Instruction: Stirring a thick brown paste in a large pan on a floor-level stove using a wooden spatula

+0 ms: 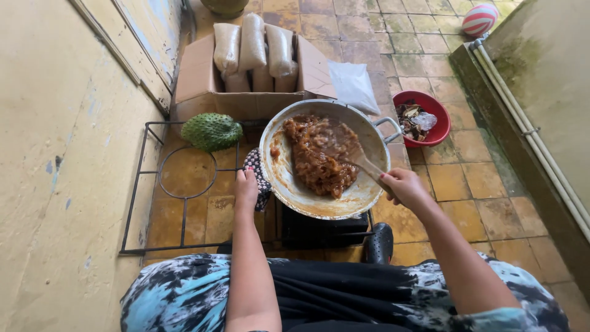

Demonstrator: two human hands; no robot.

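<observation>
Wooden spatula (359, 161) gripped by right hand (402, 186); left hand (246, 187) seemingly clutches patterned cloth (258, 175) at pan (289, 184).

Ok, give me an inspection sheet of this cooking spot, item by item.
Surface: worn yellow floor tiles under a black metal stand.
Job's things: metal pan of brown sticky food; wooden spatula in it.
Clutter: green spiky fruit, cardboard box of filled bags, red bowl of scraps, striped ball.
Grips: left hand holds a patterned cloth at the pan rim; right hand grasps the spatula.
Cables: nothing seen.
Surroundings: yellow walls, white pipes.
</observation>
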